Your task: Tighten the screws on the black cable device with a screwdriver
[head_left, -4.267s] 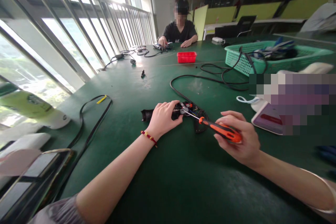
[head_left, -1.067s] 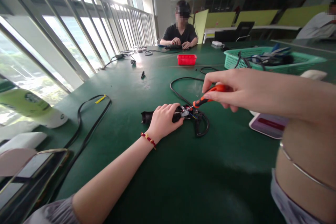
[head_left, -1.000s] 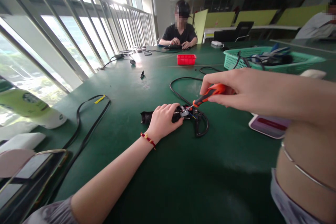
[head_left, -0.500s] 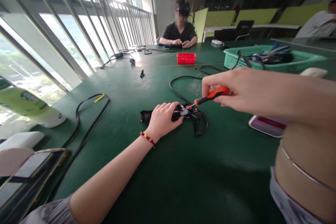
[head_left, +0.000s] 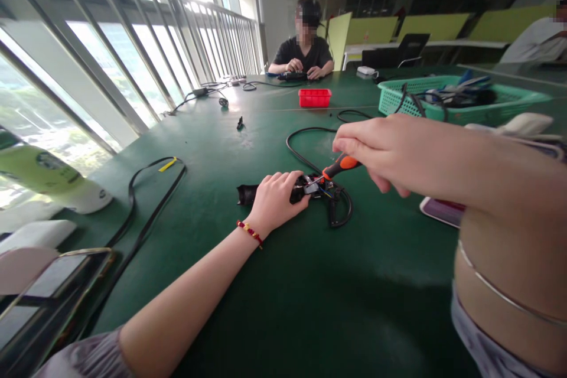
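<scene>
My left hand (head_left: 279,201) is closed over a black, tube-shaped electrical device (head_left: 247,194) lying on the green table. Its right end is opened up, with wires and a grey metal part (head_left: 311,188) showing. My right hand (head_left: 372,150) grips an orange and black screwdriver (head_left: 339,166) by its handle. The screwdriver slants down to the left, its tip at the metal part beside my left thumb; exact contact is too small to tell. A black cable (head_left: 349,212) loops round from the device's right end.
A small red bin (head_left: 315,98) and a green basket (head_left: 390,97) of tools and cables stand farther back. A small black piece (head_left: 240,123) lies mid-table. Phones, a cup (head_left: 53,180) and a black strap (head_left: 148,227) are at left. A co-worker (head_left: 303,47) sits opposite.
My right hand has turned around the screwdriver handle and shifted slightly left, with the fingers now hanging lower. The left hand and the device stay in place.
</scene>
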### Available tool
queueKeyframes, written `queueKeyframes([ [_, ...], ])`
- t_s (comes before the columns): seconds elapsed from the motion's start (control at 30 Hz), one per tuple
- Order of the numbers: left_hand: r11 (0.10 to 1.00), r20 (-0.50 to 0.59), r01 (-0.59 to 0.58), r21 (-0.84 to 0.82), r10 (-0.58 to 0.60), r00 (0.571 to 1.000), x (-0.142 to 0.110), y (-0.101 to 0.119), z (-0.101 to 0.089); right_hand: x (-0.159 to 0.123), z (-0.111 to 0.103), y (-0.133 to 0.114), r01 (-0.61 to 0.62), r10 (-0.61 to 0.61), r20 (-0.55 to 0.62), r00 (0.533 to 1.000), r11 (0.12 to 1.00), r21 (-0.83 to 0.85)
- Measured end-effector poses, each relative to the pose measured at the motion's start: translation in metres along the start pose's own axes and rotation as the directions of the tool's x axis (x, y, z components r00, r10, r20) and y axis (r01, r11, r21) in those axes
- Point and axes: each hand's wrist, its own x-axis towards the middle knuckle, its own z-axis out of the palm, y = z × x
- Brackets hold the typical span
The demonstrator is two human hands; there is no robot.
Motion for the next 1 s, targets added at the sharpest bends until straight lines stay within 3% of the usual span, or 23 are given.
queueKeyframes([
  [0.13,1.000,0.010,0.000,0.002,0.000,1.000,0.000,0.000,0.000,0.001,-0.002,-0.003,-0.070,0.070,-0.018,0.997,0.996,-0.048],
  [0.4,0.999,0.016,-0.020,0.029,0.019,1.000,0.000,-0.001,0.000,0.010,-0.004,0.012,-0.022,0.028,0.093,0.995,0.998,-0.064],
  [0.57,0.999,0.014,-0.025,0.039,0.024,1.000,0.000,-0.002,0.001,0.008,-0.001,0.008,0.015,-0.011,0.062,0.998,0.998,-0.065],
  [0.8,0.999,0.008,-0.028,0.039,0.028,1.000,0.000,-0.001,0.001,-0.006,-0.009,-0.010,-0.064,0.068,0.043,0.997,0.995,-0.082],
  [0.93,0.999,0.005,-0.026,0.026,0.025,1.000,0.000,-0.001,0.000,0.002,-0.006,-0.007,-0.059,0.060,0.028,0.998,0.997,-0.043],
  [1.0,1.000,0.003,-0.022,0.023,0.022,1.000,0.000,-0.001,0.000,0.008,-0.004,-0.002,-0.106,0.109,0.082,0.991,0.994,-0.039],
])
